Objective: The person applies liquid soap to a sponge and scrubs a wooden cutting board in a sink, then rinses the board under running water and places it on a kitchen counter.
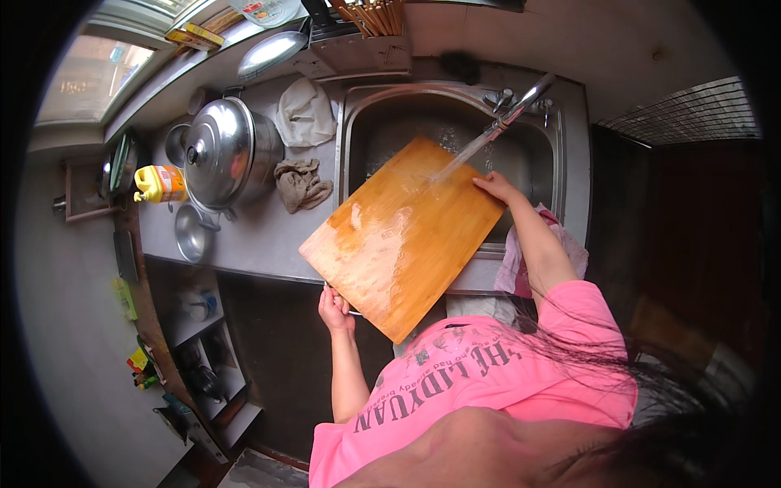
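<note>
A wet wooden cutting board lies tilted across the front of the stainless steel sink. From the chrome faucet, running water strikes the board's upper part. My right hand grips its right edge, thumb on the top face. At the lower left corner, my left hand is closed around a thin metal handle at the board's edge; part of those fingers is hidden. Water sheets over the lower left half of the board and shines there. Much of the sink basin is hidden beneath it.
Left of the sink stand a large lidded steel pot, a crumpled brown cloth, a white plastic bag and a yellow pump bottle. A pink towel hangs over the counter's front edge near my right forearm.
</note>
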